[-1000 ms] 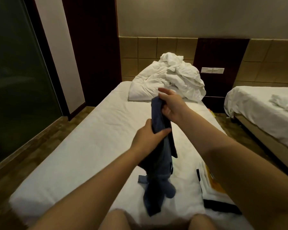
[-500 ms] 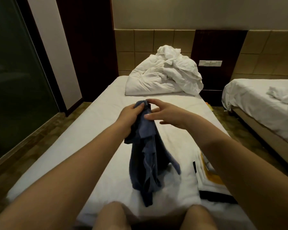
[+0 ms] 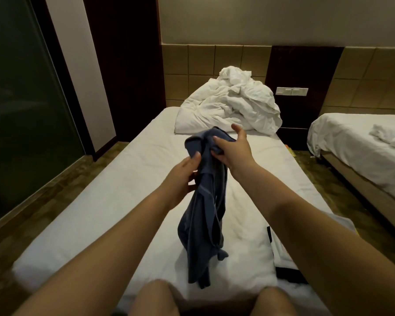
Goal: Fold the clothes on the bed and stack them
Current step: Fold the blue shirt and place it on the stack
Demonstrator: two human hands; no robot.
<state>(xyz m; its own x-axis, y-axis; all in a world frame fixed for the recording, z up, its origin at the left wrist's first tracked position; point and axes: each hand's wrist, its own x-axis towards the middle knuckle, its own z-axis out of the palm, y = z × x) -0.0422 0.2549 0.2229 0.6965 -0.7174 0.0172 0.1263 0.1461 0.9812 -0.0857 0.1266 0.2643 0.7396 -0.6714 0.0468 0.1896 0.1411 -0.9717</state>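
Both hands on one blue garment: right hand has the bunched top edge, fingers curled into the cloth, thumb sticking up free; left hand pinches the cloth just below that, thumb on the near face, fingers round the back. Garment hangs as a twisted rope between the forearms, its lower end resting on the white sheet of the bed, just in front of two bare knees. Counts: 2 hands, 1 blue garment, 1 folded piece, white with a black edge, lying flat on the bed beside the garment's right side and mostly hidden under the right forearm, so any lettering on it cannot be told. Also 1 crumpled white duvet heaped at the head of the bed, 1 second bed to the right with 1 clump of loose linen on it, 1 pale switch plate on the dark wall panel between the beds – too small to read. Dark glass panel on the left. Versus half a second ago – the left hand held the top bunch and the right hovered open over it; now the right has the top and the left has slid lower; the orange patch on the folded piece is now covered by the forearm
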